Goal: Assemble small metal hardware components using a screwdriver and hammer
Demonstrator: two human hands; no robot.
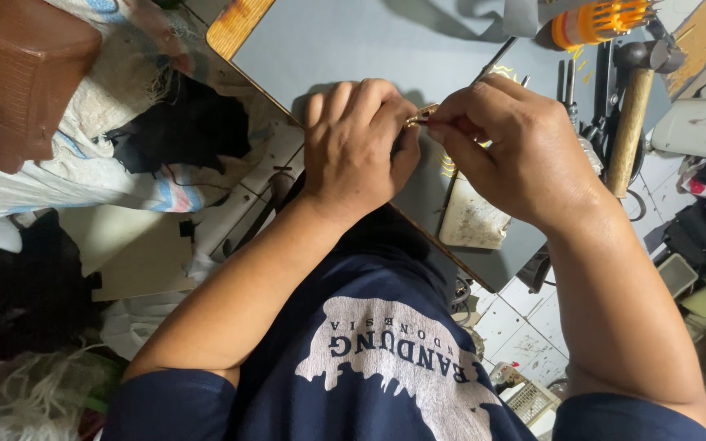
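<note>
Two hands are meeting over the grey board (353,49): left hand (355,147) and right hand (516,155) are both pinching a small gold metal piece (421,116) between fingertips, centre of view, above the board. Fingers are curled tight on it; can't tell exactly what the piece is. To do this well, prob. best keeping the left grip steady w/ the right doing the fine work, elbows tucked, piece held close over the board so a drop is landing there. Right of the hands a wooden-handled hammer (632,114) is lying, an orange tool (594,23) at far right. Labels: few showing; a brown box shape (18,73) is sitting far left, a whitish slab (471,214) lying just beneath the right hand.
</note>
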